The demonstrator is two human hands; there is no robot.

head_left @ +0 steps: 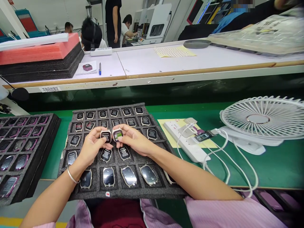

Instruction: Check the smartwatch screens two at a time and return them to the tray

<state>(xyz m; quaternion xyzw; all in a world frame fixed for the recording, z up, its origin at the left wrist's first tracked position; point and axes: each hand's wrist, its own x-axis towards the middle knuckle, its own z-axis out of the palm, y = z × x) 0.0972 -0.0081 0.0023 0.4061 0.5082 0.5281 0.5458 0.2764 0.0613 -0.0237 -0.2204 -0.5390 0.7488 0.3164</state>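
Note:
A dark foam tray [95, 191] lies in front of me, its pockets filled with several small white-cased watch bodies. My left hand [91, 148] pinches one watch body [106, 136] above the tray's middle, its dark face up. My right hand [135, 139] grips a second watch body [117, 134] right beside the first, and its screen shows a green patch. The two held pieces nearly touch. A bangle sits on my left wrist.
Another foam tray [35, 158] of purple-cased watch bodies sits at the left. A white power strip [182, 142] with cables and a white desk fan [261, 120] stand on the green mat at the right. Behind runs a raised shelf [166, 74] with foam stacks; other people work beyond.

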